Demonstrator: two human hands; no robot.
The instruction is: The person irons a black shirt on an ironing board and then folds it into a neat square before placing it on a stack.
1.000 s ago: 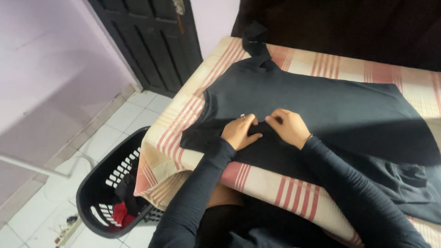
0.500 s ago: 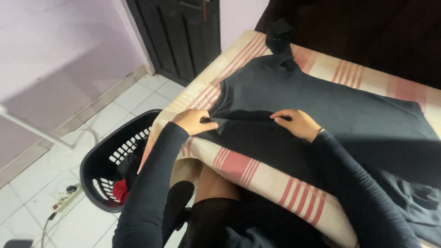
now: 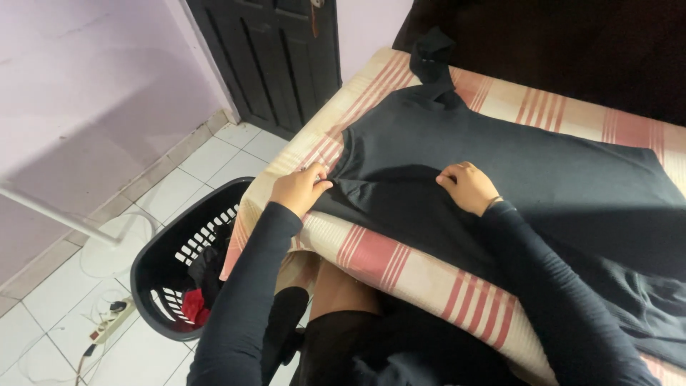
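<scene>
A dark navy long-sleeved top point(image 3: 514, 164) lies spread flat on a bed with a cream and red striped sheet point(image 3: 400, 268). My left hand point(image 3: 299, 189) pinches the garment's left edge at the bed's corner. My right hand point(image 3: 468, 186) grips a fold of the fabric near the middle of the top. Both arms wear dark sleeves. A raised bit of the garment point(image 3: 431, 61) sticks up at the far end.
A black laundry basket point(image 3: 166, 263) holding red and dark clothes stands on the white tiled floor left of the bed. A power strip point(image 3: 111, 322) with cable lies beside it. A dark door point(image 3: 275, 57) is behind. More dark cloth point(image 3: 643, 307) lies at the right.
My hands have moved apart: the left one slid out to the garment's left edge at the bed corner, the right stayed near the middle. The view shifted left.
</scene>
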